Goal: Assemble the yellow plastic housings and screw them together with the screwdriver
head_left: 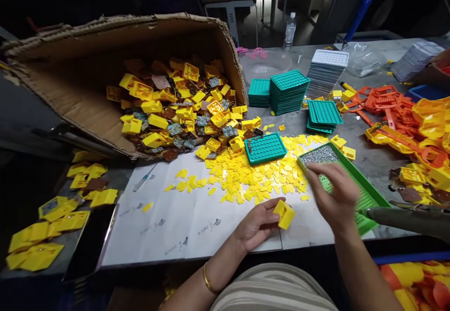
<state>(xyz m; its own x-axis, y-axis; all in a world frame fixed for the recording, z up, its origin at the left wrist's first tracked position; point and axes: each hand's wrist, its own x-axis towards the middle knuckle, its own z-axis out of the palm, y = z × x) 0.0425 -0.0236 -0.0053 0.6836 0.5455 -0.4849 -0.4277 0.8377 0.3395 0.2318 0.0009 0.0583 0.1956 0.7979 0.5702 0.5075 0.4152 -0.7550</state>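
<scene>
The left hand (258,224) grips the block (284,215) between its fingers, left of the right hand (338,194), whose curled fingers, contents indeterminable through blur, are nearer the tray (367,184), its long axis running from just beyond them to their near right.

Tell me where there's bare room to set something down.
Near you, bare white printed paper shows between the dark, flat rectangular device and the left hand; another patch lies between it and the right hand. Crowded: small yellow plastic chips beyond, orange plastic parts at right.
</scene>
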